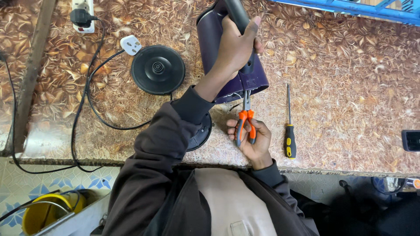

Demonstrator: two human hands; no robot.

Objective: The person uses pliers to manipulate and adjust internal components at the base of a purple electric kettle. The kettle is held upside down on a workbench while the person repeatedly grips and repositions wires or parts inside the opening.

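A purple electric kettle (218, 48) lies tipped on its side on a brown leaf-patterned countertop (350, 87), its open underside turned toward the person. The left hand (236, 46) is wrapped tightly around the kettle's dark handle (236, 13), thumb extended upward, steadying the body. The right hand (251, 140), palm up at the near edge of the counter, clasps the orange handles of a pair of pliers (246, 122); the metal nose of the pliers points up into the kettle's base, where thin wires show at the rim. Just right of this hand, apart from it, a screwdriver (289, 122) with a black-and-yellow grip lies parallel to the pliers. Left of the kettle sits the round black power base (158, 70), its black cord (87, 96) looping toward a white plug (130, 44) and a wall socket (83, 17). A second round black disc (202, 131) lies partly hidden beneath the left forearm. Below the counter, at lower left, stands a yellow bucket (41, 214).
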